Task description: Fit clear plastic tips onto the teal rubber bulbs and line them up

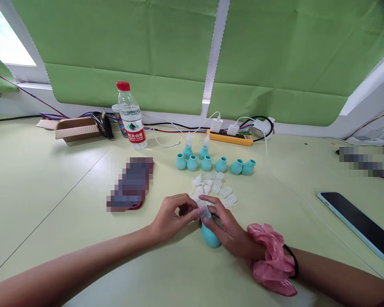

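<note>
My right hand [231, 232] is closed around a turquoise rubber bulb [210, 237], which lies tilted on the table with its neck away from me. At that neck is a translucent plastic piece [204, 207], pinched between the thumb and fingers of my left hand [174, 214]. My fingers partly hide the joint, so I cannot tell how deep the piece sits. Just beyond my hands lies a loose pile of translucent plastic parts [216, 185]. Farther back several open-necked turquoise bulbs [206, 163] form a row, and behind them two bulbs [203, 152] stand with translucent tips fitted.
A phone [132, 181] lies left and another phone [360, 224] right. Toward the window stand a water bottle [132, 121], a cup [119, 120] and an open cardboard box [78, 130]. A yellow power strip [230, 137] holds chargers; a white cable [294, 192] crosses the right side.
</note>
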{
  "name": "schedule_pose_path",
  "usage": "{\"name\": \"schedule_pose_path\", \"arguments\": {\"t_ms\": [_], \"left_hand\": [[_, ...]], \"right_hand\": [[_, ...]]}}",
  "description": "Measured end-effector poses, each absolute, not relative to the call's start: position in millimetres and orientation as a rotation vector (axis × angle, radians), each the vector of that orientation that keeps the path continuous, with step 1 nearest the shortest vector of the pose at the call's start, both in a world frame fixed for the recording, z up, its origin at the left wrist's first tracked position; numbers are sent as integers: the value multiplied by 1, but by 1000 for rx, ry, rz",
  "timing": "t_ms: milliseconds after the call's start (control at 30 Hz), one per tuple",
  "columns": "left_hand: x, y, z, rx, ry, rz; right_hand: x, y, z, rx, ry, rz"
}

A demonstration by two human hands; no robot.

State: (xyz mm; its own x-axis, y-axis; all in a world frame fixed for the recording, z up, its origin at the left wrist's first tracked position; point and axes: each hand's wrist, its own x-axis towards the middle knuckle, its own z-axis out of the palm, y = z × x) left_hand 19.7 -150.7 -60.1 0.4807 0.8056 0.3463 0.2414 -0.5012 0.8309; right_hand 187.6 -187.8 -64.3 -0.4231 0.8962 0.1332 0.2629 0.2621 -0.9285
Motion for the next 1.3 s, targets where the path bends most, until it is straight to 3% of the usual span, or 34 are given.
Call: {"name": "schedule_pose_path", "arguments": {"t_ms": [300, 700, 1300], "left_hand": [[21, -153, -57, 1799, 838, 689], [20, -159, -49, 2093, 853, 628], [28, -161, -54, 1304, 649, 580]], "right_hand": [[186, -191, -64, -984, -1992, 1022], [182, -193, -67, -1030, -2236, 710], [184, -195, -62, -906, -2171, 832]]}}
